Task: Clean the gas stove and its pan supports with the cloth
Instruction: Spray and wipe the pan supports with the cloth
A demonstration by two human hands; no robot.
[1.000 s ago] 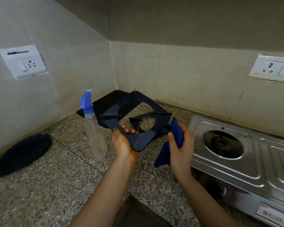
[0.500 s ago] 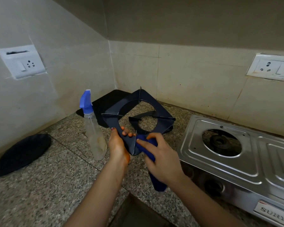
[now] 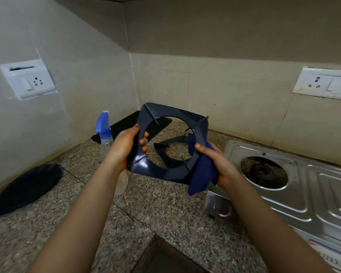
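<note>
Above the granite countertop (image 3: 146, 213), both hands hold one dark pan support (image 3: 166, 174) in the air, tilted so that its far edge is higher. The left hand (image 3: 124, 148) grips the left side of the frame, with the thumb on the outer edge and the fingers curled through the round opening. The right hand (image 3: 220, 166) is closed around a blue cloth (image 3: 202, 176) and pinches it against the right side of the frame, thumb on top; the cloth wraps over that edge and hangs below the hand. A second pan support (image 3: 161, 145) lies flat on the countertop behind (seen partly through the opening). The steel gas stove (image 3: 313, 184) stands at the right, its burner (image 3: 262, 171) in plain view. A spray bottle (image 3: 103, 127) with a blue trigger stands behind the left wrist, partly hidden.
</note>
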